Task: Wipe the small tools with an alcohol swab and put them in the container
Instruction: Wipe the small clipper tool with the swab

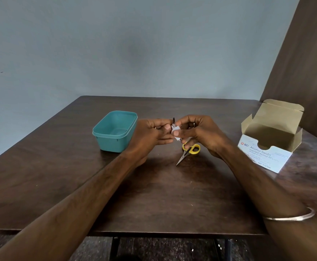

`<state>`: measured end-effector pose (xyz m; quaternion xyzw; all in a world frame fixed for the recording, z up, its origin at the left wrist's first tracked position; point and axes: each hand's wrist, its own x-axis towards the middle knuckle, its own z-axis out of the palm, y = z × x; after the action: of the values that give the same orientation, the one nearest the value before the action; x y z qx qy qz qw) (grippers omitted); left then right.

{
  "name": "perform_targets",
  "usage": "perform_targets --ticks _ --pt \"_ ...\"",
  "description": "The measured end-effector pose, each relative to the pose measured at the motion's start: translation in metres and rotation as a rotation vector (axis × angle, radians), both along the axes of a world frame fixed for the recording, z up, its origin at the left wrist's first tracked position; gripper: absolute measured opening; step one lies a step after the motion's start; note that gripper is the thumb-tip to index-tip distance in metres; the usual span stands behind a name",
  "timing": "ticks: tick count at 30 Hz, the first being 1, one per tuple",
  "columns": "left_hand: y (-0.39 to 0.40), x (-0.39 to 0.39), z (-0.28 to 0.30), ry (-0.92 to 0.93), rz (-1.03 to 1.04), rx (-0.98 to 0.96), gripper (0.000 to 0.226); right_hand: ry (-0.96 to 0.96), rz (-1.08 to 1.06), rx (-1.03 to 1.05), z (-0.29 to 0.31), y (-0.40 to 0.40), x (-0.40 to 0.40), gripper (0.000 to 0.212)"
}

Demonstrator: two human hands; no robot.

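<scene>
My left hand [152, 134] pinches a small metal tool [173, 123], likely a nail clipper, held above the table. My right hand [201, 131] presses a white alcohol swab [176, 134] against that tool. Both hands meet at the table's middle. Small scissors with yellow handles [188, 150] lie on the table just below my right hand, blades pointing toward me. An empty teal plastic container [115, 131] stands to the left of my left hand.
An open box of alcohol swabs [270, 140] sits at the right of the dark wooden table [154, 194]. A metal bangle [293, 216] is on my right wrist. A blue-grey wall stands behind the table.
</scene>
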<state>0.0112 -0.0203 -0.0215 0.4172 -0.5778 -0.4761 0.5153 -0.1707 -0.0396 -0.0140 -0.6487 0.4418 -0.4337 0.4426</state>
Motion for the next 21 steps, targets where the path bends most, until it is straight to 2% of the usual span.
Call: perform_targets --ticks 8,14,21 --pt "0.0024 -0.0003 0.0014 0.019 -0.005 0.008 0.023 -0.041 0.010 -0.015 -0.0013 0.0004 -0.0005 0.018" --pt "0.0026 0.0011 0.0032 0.009 0.022 0.016 0.022 -0.062 0.046 0.000 -0.0018 -0.0016 -0.0008 0.025" --pt "0.0031 -0.0004 0.0039 0.017 0.012 0.020 0.022 -0.092 0.045 -0.004 -0.0035 -0.0027 0.0004 0.012"
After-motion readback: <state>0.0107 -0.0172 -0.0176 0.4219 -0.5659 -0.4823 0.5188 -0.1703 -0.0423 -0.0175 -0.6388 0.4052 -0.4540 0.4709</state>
